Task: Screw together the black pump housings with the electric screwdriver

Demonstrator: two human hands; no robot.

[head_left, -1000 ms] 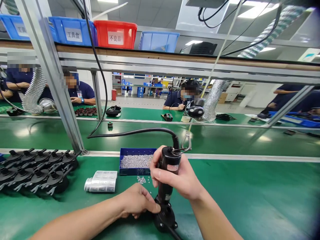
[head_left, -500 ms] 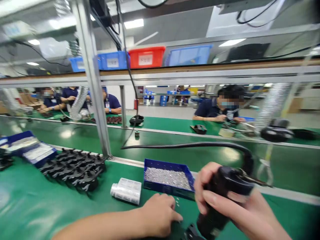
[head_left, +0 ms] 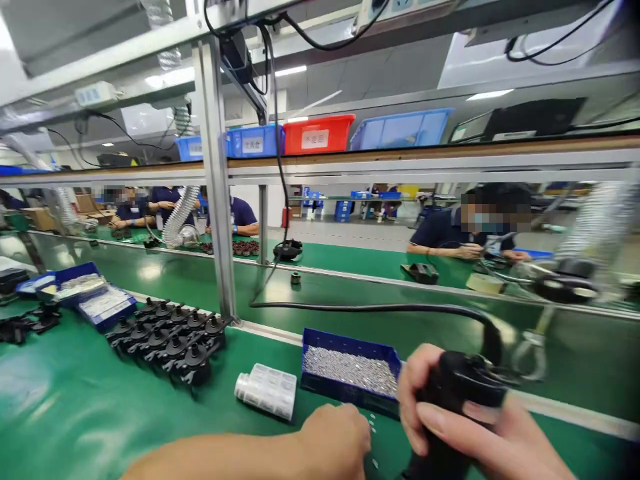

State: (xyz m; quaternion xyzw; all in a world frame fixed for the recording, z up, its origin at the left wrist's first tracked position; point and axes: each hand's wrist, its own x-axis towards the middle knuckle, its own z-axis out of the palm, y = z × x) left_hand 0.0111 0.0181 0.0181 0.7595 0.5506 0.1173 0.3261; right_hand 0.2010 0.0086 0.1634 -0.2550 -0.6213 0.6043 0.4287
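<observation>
My right hand (head_left: 500,437) is wrapped round a black corded electric screwdriver (head_left: 467,380), held upright at the lower right; its tip is below the picture. My left hand (head_left: 337,437) is at the bottom middle, knuckles up and fingers curled downward. Its fingertips are cut off by the lower edge, so what they hold is hidden. Just beyond it sits a blue tray (head_left: 345,395) of small metal pieces (head_left: 350,368). A few small pale pieces (head_left: 373,423) lie on the green mat beside the left hand. A roll of white labels (head_left: 270,390) rests left of the tray.
Rows of black parts (head_left: 173,340) stand on the mat at left, with blue trays (head_left: 107,310) behind them. A metal post (head_left: 215,187) rises beyond. The screwdriver's cable (head_left: 360,307) runs across the bench. Co-workers (head_left: 440,233) sit opposite, under a shelf of bins (head_left: 317,137).
The view has tilted up and turned left, so things appear lower and further right. My left hand's extended finger and the black part near it have dropped out of sight. The right hand keeps the screwdriver.
</observation>
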